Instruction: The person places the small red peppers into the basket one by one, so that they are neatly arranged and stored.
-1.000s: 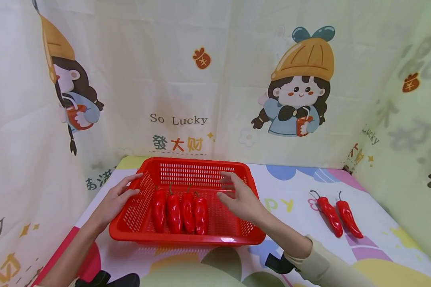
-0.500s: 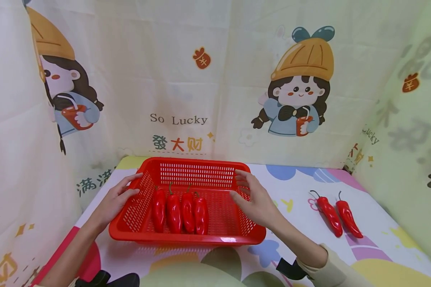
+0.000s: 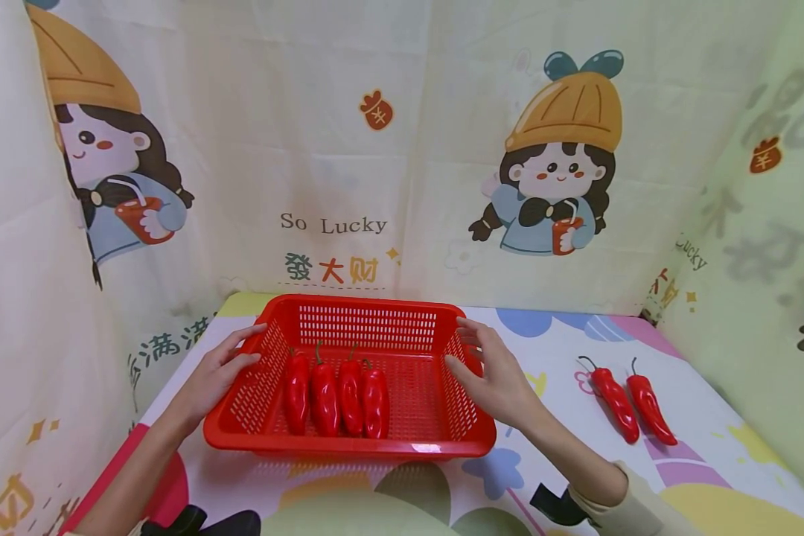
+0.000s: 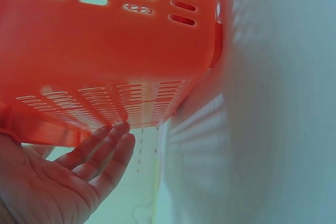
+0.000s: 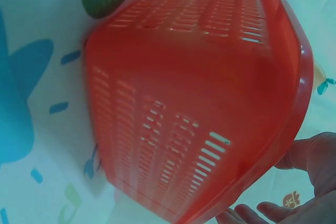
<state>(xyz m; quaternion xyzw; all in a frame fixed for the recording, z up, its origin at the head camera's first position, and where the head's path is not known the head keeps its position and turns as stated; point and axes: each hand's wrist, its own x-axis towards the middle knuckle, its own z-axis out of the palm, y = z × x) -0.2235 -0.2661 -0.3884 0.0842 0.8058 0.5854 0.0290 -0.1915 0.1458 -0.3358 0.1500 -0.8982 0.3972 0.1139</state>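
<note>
A red slotted plastic basket (image 3: 348, 448) stands on the table in the head view. In its left half, several glossy red chili peppers (image 3: 325, 398) lie side by side, green stems pointing away. My left hand (image 3: 213, 378) rests at the left rim, thumb over the edge; the left wrist view shows its fingers (image 4: 107, 158) loosely extended along the outer wall. At the opposite rim is my right hand (image 3: 502, 381), thumb reaching over the edge and the other fingers spread beyond it. The right wrist view shows its fingertips (image 5: 244, 212) just outside the basket wall (image 5: 173, 72).
Two more red chili peppers, a left one (image 3: 615, 406) and a right one (image 3: 651, 409), lie on the patterned tablecloth (image 3: 556, 447) to the right. A printed curtain (image 3: 429, 171) encloses the table at the back and both sides.
My right hand has moved right, from over the basket's inside to its right rim. The left hand, basket and peppers have stayed in place. The left curtain has shifted slightly leftward.
</note>
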